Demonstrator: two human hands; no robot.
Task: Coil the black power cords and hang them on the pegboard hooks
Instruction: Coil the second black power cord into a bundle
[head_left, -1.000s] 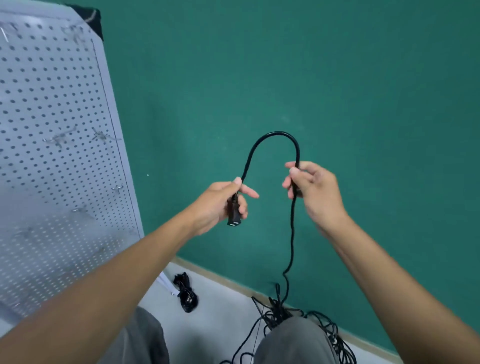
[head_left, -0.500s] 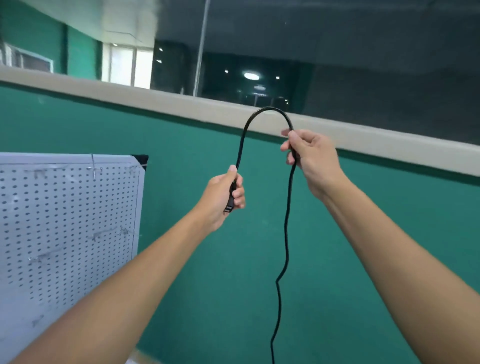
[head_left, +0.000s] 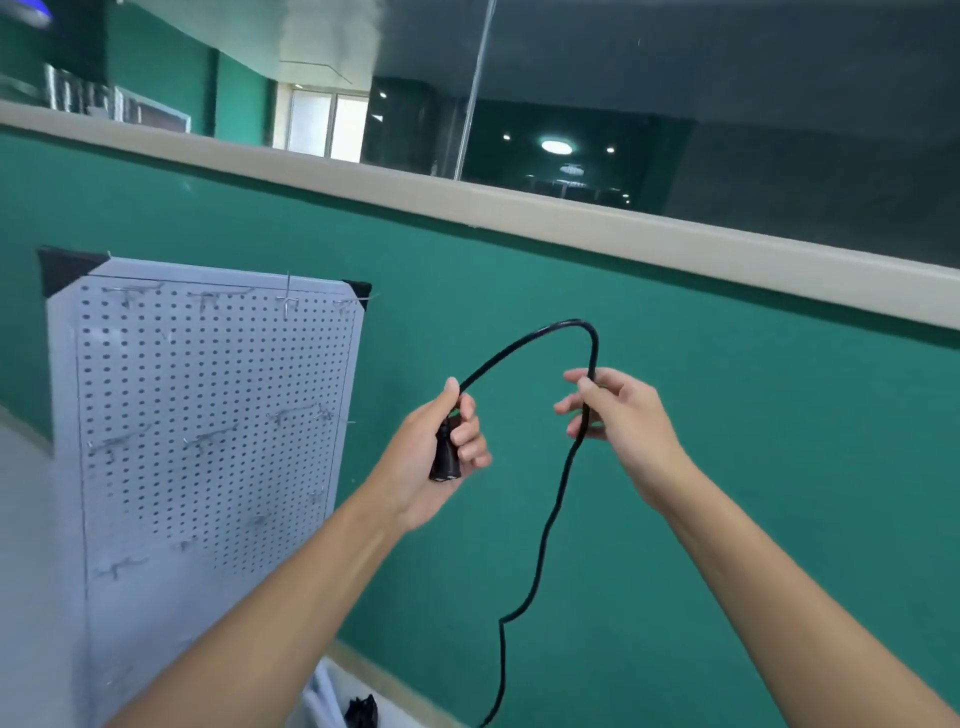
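Black power cord (head_left: 558, 499) arches between both hands: left hand (head_left: 436, 457) clamps its plug end, right hand (head_left: 618, 421) at three o'clock pinches the run, whose slack hangs toward six o'clock. Pegboard (head_left: 208, 415) stands at nine o'clock, nearer the left hand.

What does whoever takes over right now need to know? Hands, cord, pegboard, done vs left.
Left hand grips the plug end of the black power cord.
Right hand pinches the cord further along; one arch of cord spans the two hands, and the rest hangs down out of frame.
Pegboard leans on the green wall to the left; no cord shows on its hooks.
Done: first loop started.
Left: finish coiling, hang it on a hook, then likely any other cords. A dark item by the board's foot is too unclear to identify.
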